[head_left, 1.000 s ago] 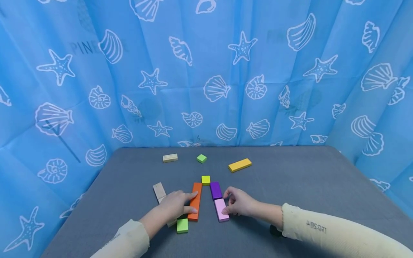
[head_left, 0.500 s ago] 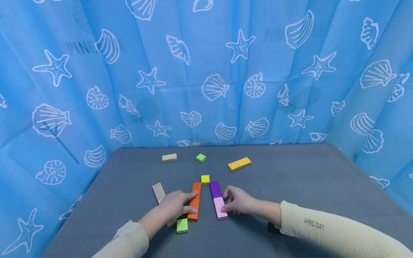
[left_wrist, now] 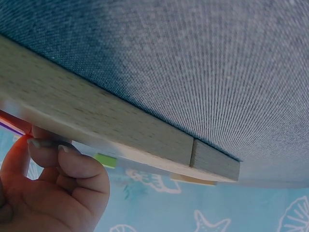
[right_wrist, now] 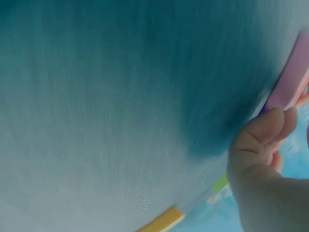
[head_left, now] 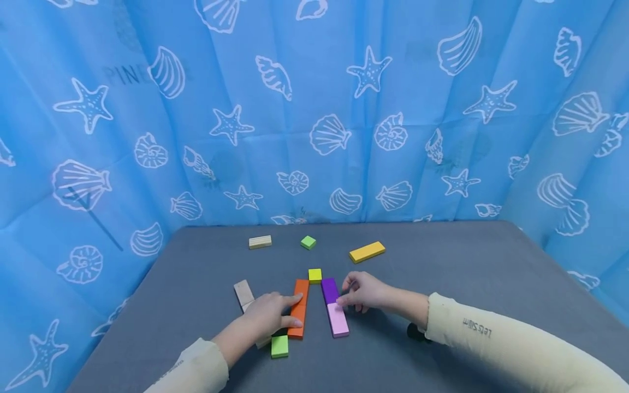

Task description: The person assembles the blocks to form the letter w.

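Block alignment on the grey counter (head_left: pixel 442 273). The left hand (head_left: pixel 267 315) is pressing relaxed fingers against the orange block (head_left: pixel 298 308); the right hand (head_left: pixel 363 292) is pinching the pink block (head_left: pixel 337 319) where it abuts the purple block (head_left: pixel 330 290). Judged next: a gentle nudge squaring pink against purple.

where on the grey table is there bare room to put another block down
The right half of the grey table, beyond the flat yellow wooden block and the right hand, is bare. So is the left strip past the pale plain wooden block. It is crowded between the hands, around the orange block and the pink block.
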`<action>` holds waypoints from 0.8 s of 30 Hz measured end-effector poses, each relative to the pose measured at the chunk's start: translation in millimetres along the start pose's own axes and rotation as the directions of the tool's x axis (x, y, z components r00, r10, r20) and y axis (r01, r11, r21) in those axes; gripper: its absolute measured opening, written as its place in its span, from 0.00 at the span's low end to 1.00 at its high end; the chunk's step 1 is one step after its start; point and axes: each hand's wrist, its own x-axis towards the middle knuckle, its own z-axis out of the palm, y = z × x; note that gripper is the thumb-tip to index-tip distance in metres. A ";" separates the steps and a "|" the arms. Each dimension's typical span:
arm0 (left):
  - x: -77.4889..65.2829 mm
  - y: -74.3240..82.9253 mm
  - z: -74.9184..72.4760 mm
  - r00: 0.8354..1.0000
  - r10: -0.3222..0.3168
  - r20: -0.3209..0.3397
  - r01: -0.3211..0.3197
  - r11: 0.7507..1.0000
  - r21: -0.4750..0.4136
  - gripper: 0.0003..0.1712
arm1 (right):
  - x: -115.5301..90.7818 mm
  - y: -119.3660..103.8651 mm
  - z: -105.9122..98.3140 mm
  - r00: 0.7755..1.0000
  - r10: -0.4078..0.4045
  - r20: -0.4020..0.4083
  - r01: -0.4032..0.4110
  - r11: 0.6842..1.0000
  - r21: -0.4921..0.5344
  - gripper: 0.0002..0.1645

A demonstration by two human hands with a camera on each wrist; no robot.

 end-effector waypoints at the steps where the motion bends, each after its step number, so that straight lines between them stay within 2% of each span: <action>1: 0.3 0.1 0.1 1.000 -0.004 0.003 0.004 1.000 0.000 0.37 | 6.7 -0.6 -3.8 1.000 -0.009 -0.011 0.009 1.000 0.019 0.16; 6: 1.6 0.7 0.0 1.000 -0.027 0.017 0.027 1.000 0.011 0.37 | 46.6 -6.8 -18.1 0.991 -0.089 -0.096 0.096 0.993 0.071 0.19; 8: 1.9 0.7 -0.1 0.999 -0.033 0.016 0.033 0.999 0.016 0.37 | 63.2 -10.6 -21.0 0.982 -0.134 -0.133 0.142 0.989 0.049 0.21; 11: 1.8 0.8 0.2 0.999 -0.041 0.016 0.041 0.999 0.017 0.37 | 86.4 -16.0 -24.0 0.971 -0.191 -0.144 0.192 0.981 -0.005 0.23; 16: 2.2 1.3 0.2 0.999 -0.043 0.018 0.043 0.999 0.018 0.37 | 118.9 -21.9 -27.3 0.974 -0.208 -0.093 0.196 0.972 -0.127 0.29; 22: 2.8 1.4 -0.7 0.999 -0.045 0.007 0.045 0.998 0.032 0.36 | 154.3 -22.0 -27.3 0.989 -0.147 -0.026 0.136 0.960 -0.244 0.35; 24: 2.5 1.1 -1.2 0.999 -0.050 0.010 0.050 0.998 0.034 0.36 | 174.3 -13.5 -28.2 0.990 -0.142 -0.002 0.135 0.946 -0.294 0.37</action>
